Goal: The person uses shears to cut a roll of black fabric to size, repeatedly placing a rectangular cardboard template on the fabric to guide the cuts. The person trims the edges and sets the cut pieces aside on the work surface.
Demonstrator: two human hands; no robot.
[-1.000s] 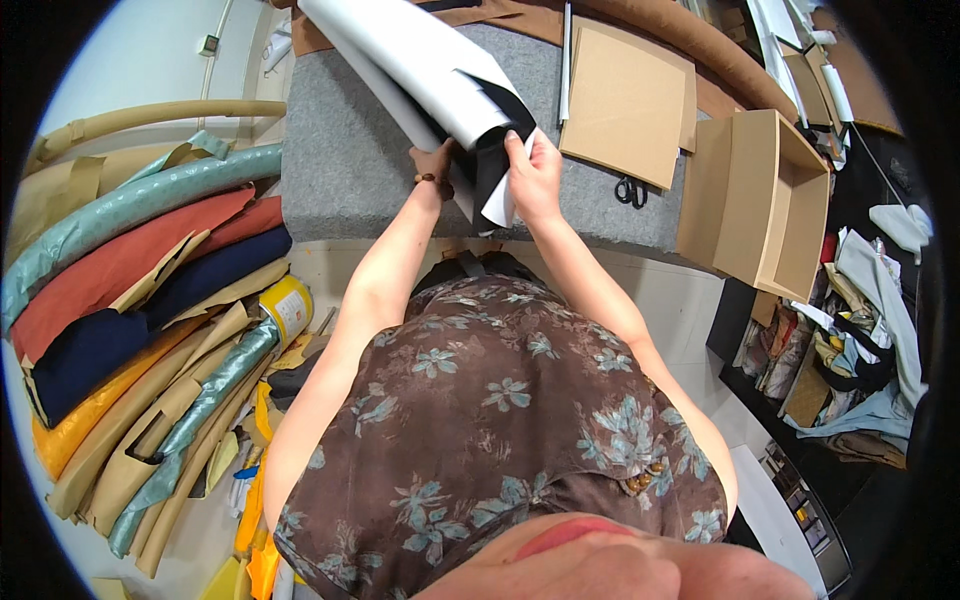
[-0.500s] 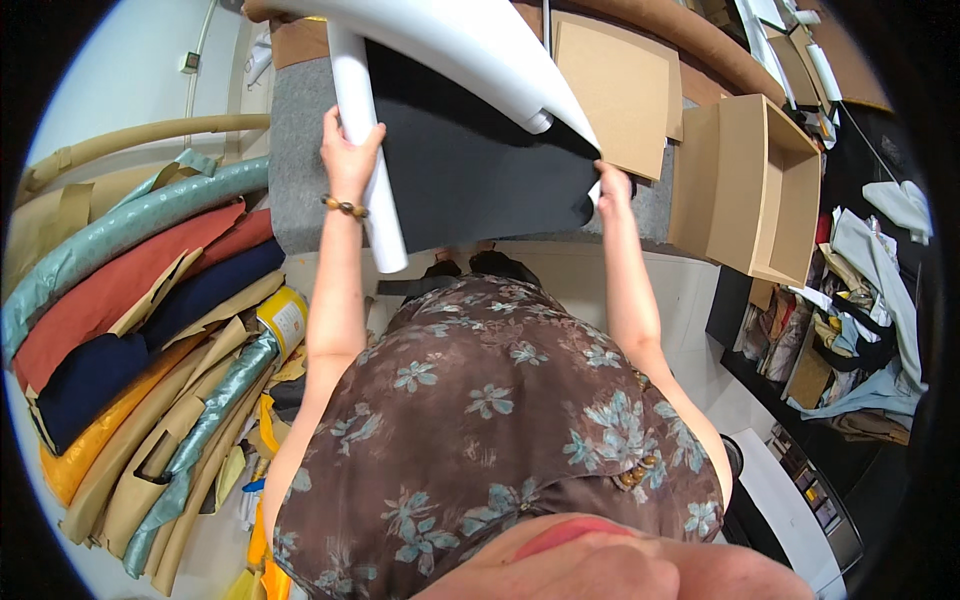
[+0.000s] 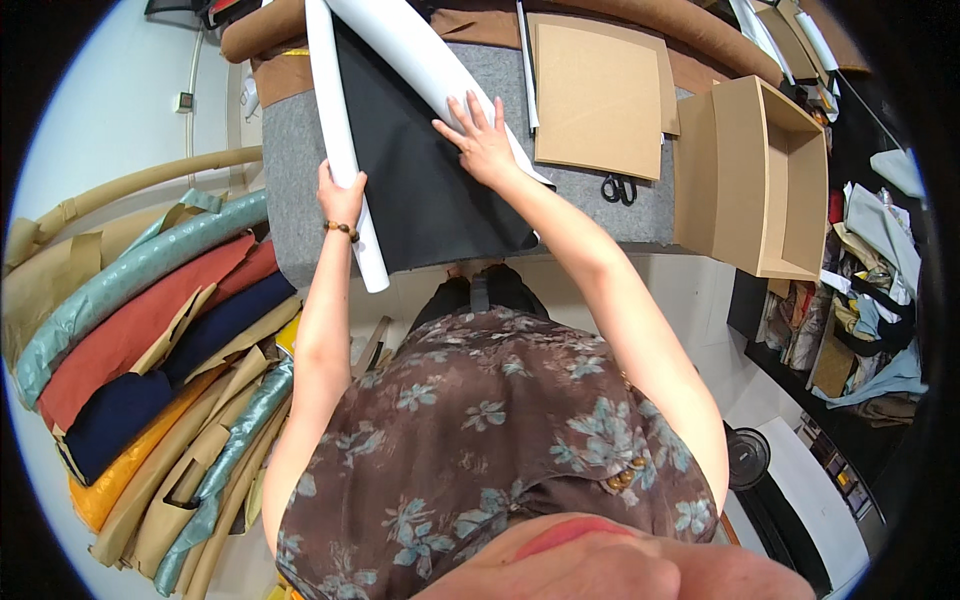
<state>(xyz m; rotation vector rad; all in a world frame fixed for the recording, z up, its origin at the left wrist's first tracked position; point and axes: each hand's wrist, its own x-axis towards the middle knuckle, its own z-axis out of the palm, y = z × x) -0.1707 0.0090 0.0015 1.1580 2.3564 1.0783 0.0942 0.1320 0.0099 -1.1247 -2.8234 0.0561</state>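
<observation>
My left hand (image 3: 342, 199) is wrapped around the lower part of a narrow white roll (image 3: 335, 110) at the left side of the grey-covered table. A black sheet (image 3: 415, 195) spreads out between this roll and a wider white curled part (image 3: 410, 55), which slants down to the right; the white looks like the sheet's other face. On that curled part lies my right hand (image 3: 480, 145), palm down with its fingers spread. The sheet's near edge reaches the front of the table. To the right of my right hand is a pair of black-handled scissors (image 3: 619, 188).
Brown cardboard sheets (image 3: 595, 95) lie stacked on the table, beside an open cardboard box (image 3: 740, 180) at the right edge. A long brown roll (image 3: 640, 30) runs along the back. At left, rolled materials (image 3: 150, 340) fill the floor. Scraps (image 3: 870, 290) crowd a dark shelf at right.
My right hand has let go of the sheet's right corner and moved left onto the white curled part. The sheet has shifted left and come down, exposing the scissors. My left hand stays on the roll.
</observation>
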